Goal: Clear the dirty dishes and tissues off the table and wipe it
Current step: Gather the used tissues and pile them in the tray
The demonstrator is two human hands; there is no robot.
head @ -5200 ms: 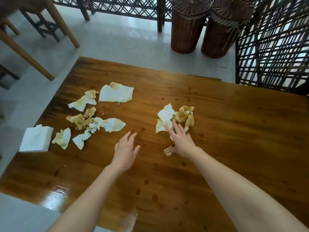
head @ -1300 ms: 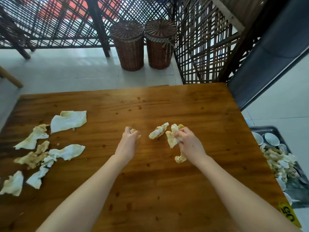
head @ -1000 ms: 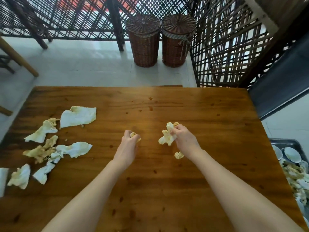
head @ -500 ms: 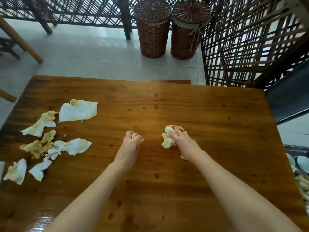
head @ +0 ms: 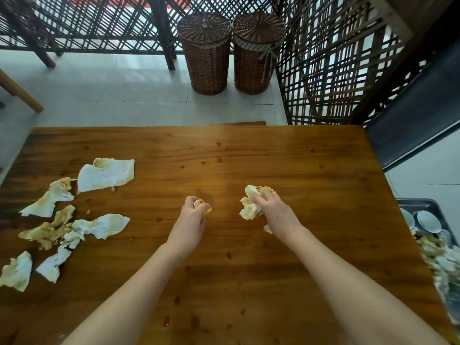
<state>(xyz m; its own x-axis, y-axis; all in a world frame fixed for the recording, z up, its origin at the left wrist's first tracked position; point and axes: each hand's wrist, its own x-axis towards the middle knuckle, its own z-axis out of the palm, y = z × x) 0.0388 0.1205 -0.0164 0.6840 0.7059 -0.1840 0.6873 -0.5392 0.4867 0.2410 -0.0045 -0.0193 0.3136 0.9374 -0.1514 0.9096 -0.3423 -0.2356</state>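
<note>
Gathering the soiled tissues into one bundle looked to be the step in hand. The right hand (head: 276, 212) had its fingers curled over a wad of tissues (head: 249, 204) pressed against the tabletop (head: 286, 282) near its middle. The left hand (head: 190, 219) was closed round a small scrap (head: 203, 207) just beside it. To do this well, the wad wanted squeezing tight before lifting, so that no corner trailed through the brown drips (head: 219, 159) or fell away. A stray bit (head: 267, 229) lay by the right wrist and could easily be missed.

Most of the clearing was not yet done. The loose tissues (head: 104, 171), stained yellow-brown, lay scattered over the left part of the tabletop, well apart from both hands. A dark tray (head: 420, 202) sat below the right edge, holding white bowls (head: 427, 221) and discarded tissues, and seemed the likely place for the wad. Nothing stood between the hands and that tray. Two lidded wicker baskets (head: 205, 53) stood on the floor beyond the far edge, before a lattice screen (head: 336, 70). To judge by the drips, wiping had not begun.
</note>
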